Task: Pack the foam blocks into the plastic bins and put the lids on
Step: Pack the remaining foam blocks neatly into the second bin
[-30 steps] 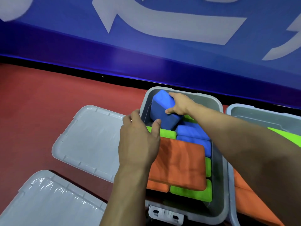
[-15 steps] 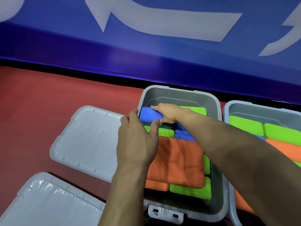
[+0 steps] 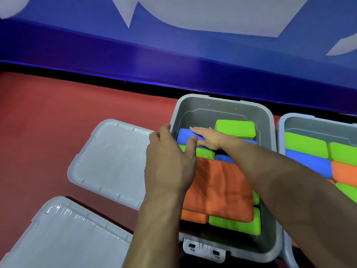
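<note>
While my right hand (image 3: 207, 137) presses the blue block (image 3: 186, 135) flat so lids fit, my left hand (image 3: 169, 161), fingers relaxed, steadies the bin (image 3: 268, 120).

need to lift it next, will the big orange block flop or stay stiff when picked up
Likely soft: the orange block shows ripples across its top. Probably light, being foam, and broad and thin, so it may sag if lifted by one edge. Lying flat on other blocks in the bin, it should not roll.
</note>
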Motion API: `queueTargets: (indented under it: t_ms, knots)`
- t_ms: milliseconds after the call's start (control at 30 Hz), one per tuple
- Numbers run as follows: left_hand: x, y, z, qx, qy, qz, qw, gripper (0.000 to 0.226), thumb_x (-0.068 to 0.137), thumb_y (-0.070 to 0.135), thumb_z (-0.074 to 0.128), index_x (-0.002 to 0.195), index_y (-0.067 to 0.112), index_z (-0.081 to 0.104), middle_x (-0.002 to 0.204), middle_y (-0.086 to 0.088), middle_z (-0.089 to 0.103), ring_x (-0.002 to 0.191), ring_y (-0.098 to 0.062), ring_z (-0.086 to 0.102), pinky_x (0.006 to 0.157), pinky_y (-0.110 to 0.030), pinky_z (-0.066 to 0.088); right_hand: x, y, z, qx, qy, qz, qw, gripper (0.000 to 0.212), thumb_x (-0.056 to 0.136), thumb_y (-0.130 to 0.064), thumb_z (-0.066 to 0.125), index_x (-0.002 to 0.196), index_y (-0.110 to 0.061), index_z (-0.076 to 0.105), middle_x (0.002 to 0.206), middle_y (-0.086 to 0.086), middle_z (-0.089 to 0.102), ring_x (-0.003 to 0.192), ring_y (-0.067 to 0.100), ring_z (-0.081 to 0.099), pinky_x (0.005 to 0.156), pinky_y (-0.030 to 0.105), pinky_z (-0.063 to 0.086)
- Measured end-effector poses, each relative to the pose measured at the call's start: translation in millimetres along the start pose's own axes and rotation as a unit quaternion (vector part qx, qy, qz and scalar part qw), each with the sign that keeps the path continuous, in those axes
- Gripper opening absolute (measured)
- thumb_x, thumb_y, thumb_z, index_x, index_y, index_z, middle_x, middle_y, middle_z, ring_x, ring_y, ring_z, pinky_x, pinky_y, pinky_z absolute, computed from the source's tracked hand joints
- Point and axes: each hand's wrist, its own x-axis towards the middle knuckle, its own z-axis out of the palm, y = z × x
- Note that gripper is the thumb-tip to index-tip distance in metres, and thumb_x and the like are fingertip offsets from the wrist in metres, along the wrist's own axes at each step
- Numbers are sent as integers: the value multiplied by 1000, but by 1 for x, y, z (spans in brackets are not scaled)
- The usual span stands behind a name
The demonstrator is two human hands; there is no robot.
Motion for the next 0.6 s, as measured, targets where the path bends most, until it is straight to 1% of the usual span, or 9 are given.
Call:
queueTargets:
  t_ms: [67,133,233,300,333,400,433,500,600]
  knots:
    - [-1,2,-1,2,0,5,1000,67,95,57,54,150,25,34,149,3,38,131,-20,48,90,-33,40,-2,-1,4,4,8,9,1000,70,105,-43,45,161,-25,9,169,1,5,156,23,4,125,44,2]
    - [-2,2,-2,-2,4,7,1000,67,95,57,55,150,25,35,148,2,39,130,-21,48,90,-34,40,-9,-9,4,56,52,6,997,68,103,-43,48,161,-27,14,169,0,6,156,22,3,126,43,2]
    - [0,-1,-5,-3,14,4,1000,66,95,58,54,149,24,36,148,1,40,128,-23,50,89,-35,41,-27,-31,-6,160,97,-45,981,66,94,-53,56,153,-26,41,165,-1,26,153,18,18,126,40,13]
    - [0,-3,-7,0,15,1,1000,66,95,58,54,149,23,35,148,0,40,128,-24,50,91,-38,44,-40,-45,-6,179,45,-95,978,57,95,-52,59,145,-25,54,157,-1,41,147,16,31,123,38,23]
    - [0,-2,-8,2,13,0,1000,66,95,57,54,149,23,35,149,0,40,128,-25,50,92,-38,44,-47,-51,-3,170,3,-105,980,61,91,-61,59,142,-29,55,153,-2,45,142,16,37,120,37,29]
    - [-1,-1,-10,3,11,1,1000,67,95,56,55,150,22,35,150,-1,39,129,-25,50,94,-38,43,-59,-56,5,135,-57,-90,985,80,70,-88,56,137,-45,54,147,-7,50,135,15,45,114,37,37]
    - [-1,0,-11,2,11,1,1000,67,95,55,55,150,21,35,150,-2,39,129,-26,50,94,-38,43,-63,-53,9,124,-71,-74,987,81,62,-91,57,133,-52,52,143,-11,53,129,12,51,111,36,41]
    - [-1,0,-12,1,12,1,1000,66,96,54,56,150,20,36,149,-3,40,128,-27,50,93,-38,42,-69,-46,16,152,-79,-56,984,72,61,-83,70,124,-57,50,129,-15,61,115,6,60,104,38,49]
    - [-2,0,-13,-6,10,-6,1000,65,96,53,56,149,21,36,146,-4,42,125,-27,52,86,-33,38,-82,-44,15,220,-74,-54,971,67,71,-52,84,129,-45,50,118,-5,68,108,15,67,100,44,53]
